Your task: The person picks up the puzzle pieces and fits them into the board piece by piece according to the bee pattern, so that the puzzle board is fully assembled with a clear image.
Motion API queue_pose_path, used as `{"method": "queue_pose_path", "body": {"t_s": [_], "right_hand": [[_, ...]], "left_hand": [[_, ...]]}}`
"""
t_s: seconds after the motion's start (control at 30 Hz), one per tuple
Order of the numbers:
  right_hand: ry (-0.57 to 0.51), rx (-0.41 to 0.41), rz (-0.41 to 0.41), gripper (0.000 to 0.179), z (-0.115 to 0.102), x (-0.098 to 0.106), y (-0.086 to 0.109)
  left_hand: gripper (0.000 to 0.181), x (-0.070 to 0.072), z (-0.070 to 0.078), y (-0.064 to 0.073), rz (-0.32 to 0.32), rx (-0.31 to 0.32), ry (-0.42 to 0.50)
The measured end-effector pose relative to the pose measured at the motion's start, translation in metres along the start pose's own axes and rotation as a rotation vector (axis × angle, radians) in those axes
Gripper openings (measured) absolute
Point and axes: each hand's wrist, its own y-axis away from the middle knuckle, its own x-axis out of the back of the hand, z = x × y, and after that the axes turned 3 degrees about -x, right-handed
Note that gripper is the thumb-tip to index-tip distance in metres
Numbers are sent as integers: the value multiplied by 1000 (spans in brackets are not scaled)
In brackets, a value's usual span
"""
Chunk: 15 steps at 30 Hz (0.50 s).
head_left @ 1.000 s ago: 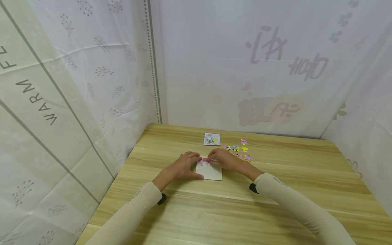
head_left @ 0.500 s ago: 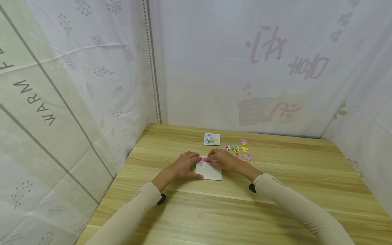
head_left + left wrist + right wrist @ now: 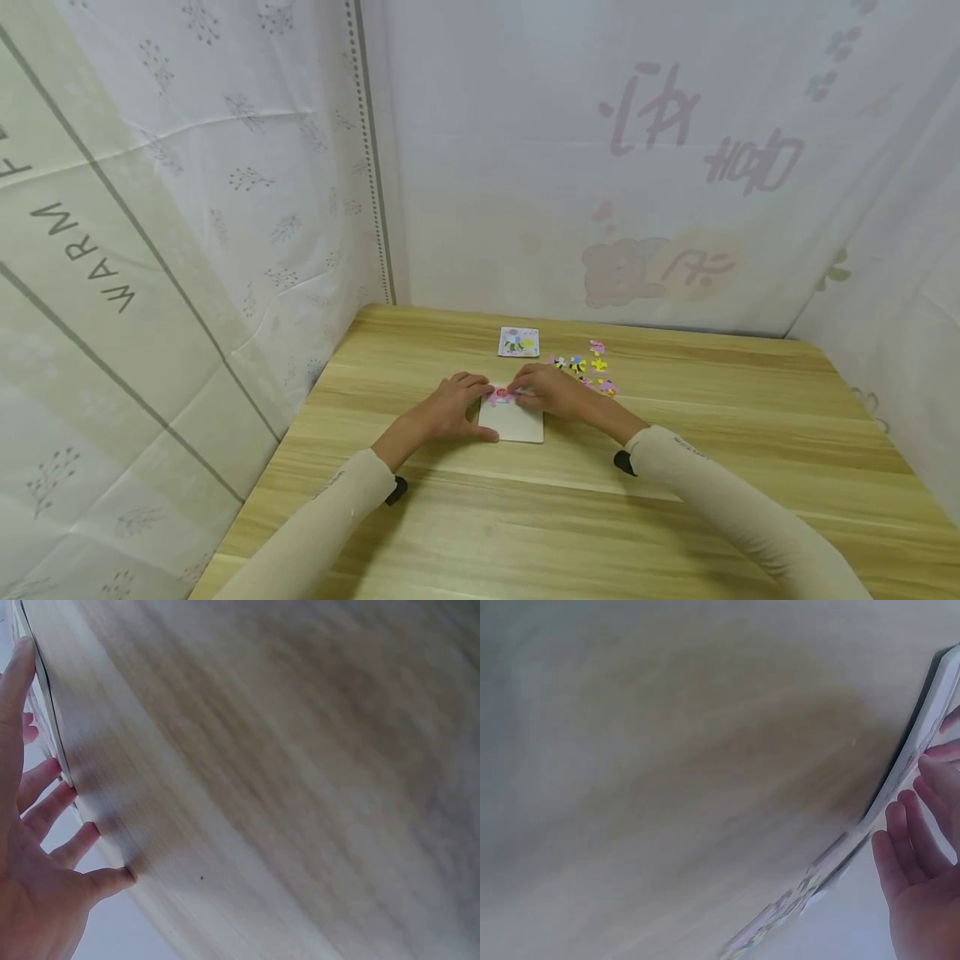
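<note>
A small white puzzle board (image 3: 516, 423) lies on the table, with joined pink puzzle pieces (image 3: 499, 394), one bearing a red round mark, along its far edge. My left hand (image 3: 448, 406) spans the board's left side, thumb at the near corner and fingers by the far corner. The left wrist view has that hand (image 3: 37, 855) spread, fingertips at the board's edge and the tabletop. My right hand (image 3: 553, 390) pinches a pink puzzle piece (image 3: 517, 392) at the board's far right, mostly hidden by the fingers. In the right wrist view its thumb and forefinger (image 3: 934, 776) meet low over the board.
Several loose puzzle pieces (image 3: 577, 364), yellow, pink and black-striped, are scattered beyond my right hand. A square picture card (image 3: 518, 342) with a bee on it lies behind the board. Printed curtains (image 3: 480, 167) enclose the wooden table (image 3: 675, 517) at the back and sides.
The right fingertips shift very slightly at the far row of pieces. My left hand stays in place, and the board and loose pieces lie as before.
</note>
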Motion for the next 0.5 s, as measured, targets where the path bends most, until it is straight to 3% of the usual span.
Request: {"method": "queue_pose_path", "body": {"t_s": [0.2,0.5], "right_hand": [[-44,-35,37,20,11,12,6],[-123,-157,110,24,32,33,23]], "left_hand": [[90,-1,0,1,4,2,4],[90,-1,0,2,15,-8,19]]}}
